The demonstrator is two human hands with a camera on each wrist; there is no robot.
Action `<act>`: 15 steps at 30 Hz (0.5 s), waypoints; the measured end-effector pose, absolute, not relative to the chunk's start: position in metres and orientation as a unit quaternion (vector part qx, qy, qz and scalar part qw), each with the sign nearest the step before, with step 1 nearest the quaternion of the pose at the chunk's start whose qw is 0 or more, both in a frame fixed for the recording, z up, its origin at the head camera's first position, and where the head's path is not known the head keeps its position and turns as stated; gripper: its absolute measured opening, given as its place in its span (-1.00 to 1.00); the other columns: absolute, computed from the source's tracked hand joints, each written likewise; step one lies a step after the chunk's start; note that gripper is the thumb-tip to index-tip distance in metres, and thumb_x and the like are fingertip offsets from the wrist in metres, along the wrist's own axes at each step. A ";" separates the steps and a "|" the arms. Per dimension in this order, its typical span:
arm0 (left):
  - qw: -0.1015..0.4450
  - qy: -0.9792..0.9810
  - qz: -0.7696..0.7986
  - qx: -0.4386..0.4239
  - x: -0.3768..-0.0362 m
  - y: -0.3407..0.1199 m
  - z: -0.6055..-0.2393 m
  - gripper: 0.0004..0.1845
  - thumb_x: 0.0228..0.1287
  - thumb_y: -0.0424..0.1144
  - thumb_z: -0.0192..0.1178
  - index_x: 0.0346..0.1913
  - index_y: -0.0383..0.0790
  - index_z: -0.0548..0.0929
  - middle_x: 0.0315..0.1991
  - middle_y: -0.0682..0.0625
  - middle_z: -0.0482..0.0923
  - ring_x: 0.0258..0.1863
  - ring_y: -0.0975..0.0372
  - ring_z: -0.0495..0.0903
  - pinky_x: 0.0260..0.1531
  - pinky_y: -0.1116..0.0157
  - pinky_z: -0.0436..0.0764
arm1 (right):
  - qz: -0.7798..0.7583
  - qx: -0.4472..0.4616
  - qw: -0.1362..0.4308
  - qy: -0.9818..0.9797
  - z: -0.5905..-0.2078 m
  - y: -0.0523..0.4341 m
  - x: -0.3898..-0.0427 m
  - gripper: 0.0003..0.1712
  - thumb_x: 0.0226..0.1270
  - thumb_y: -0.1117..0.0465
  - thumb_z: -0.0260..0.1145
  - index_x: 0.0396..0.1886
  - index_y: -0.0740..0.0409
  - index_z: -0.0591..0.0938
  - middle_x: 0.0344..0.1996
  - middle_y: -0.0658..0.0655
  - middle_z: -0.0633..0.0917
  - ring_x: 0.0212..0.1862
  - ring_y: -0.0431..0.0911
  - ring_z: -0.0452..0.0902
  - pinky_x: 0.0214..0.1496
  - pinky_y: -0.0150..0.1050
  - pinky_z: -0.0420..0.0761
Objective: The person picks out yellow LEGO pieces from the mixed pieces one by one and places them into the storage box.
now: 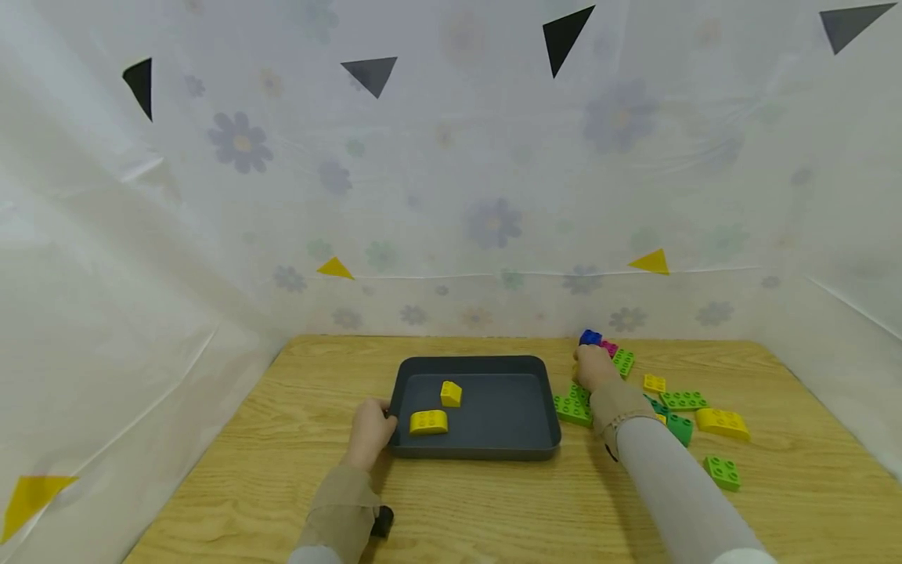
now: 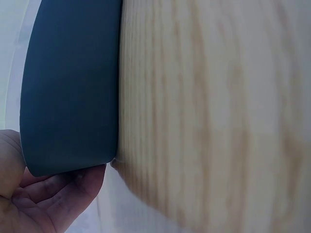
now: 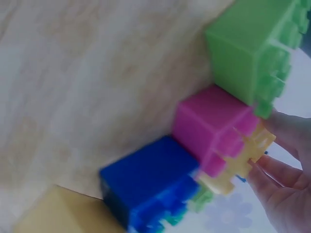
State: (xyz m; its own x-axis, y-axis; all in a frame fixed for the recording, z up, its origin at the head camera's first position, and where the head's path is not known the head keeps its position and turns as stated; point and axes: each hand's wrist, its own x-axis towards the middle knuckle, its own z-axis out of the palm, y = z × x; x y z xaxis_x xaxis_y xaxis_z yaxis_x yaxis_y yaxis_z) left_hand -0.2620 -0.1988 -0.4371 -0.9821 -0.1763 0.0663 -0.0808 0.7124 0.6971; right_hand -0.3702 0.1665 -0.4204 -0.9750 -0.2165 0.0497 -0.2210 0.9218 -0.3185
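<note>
A wooden table carries a dark grey tray. Loose green and yellow bricks lie right of the tray.

Our left hand rests near and to the left, fingers curled loosely, forearm coming in from the near edge. Our right hand reaches farther out on the right, arm extended, fingers bent downward.
</note>
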 end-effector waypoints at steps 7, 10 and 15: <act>0.062 -0.922 -0.376 0.068 -0.262 -0.198 -0.437 -0.72 0.03 -0.56 0.07 -0.14 -0.59 0.60 -0.22 -0.34 0.59 -0.36 0.12 0.56 -0.44 0.25 0.59 | 0.183 0.142 0.035 -0.972 -0.406 0.158 -0.371 -0.60 0.06 0.50 0.25 -0.04 0.54 0.50 -0.10 0.49 0.55 -0.04 0.30 0.45 -0.05 0.04 0.50; 0.063 -0.922 -0.377 0.068 -0.263 -0.199 -0.437 -0.72 0.03 -0.56 0.07 -0.15 -0.59 0.60 -0.22 -0.34 0.59 -0.38 0.12 0.55 -0.44 0.25 0.59 | 0.169 0.153 0.050 -0.972 -0.399 0.151 -0.372 -0.60 0.06 0.46 0.29 -0.05 0.53 0.52 -0.11 0.46 0.56 -0.03 0.28 0.45 -0.02 0.02 0.49; 0.065 -0.923 -0.373 0.069 -0.264 -0.199 -0.438 -0.72 0.03 -0.56 0.08 -0.15 -0.60 0.59 -0.24 -0.33 0.59 -0.41 0.13 0.53 -0.46 0.25 0.58 | 0.169 0.171 0.071 -0.968 -0.387 0.138 -0.368 -0.61 0.08 0.43 0.30 -0.05 0.49 0.53 -0.11 0.43 0.55 -0.04 0.25 0.44 -0.05 0.00 0.50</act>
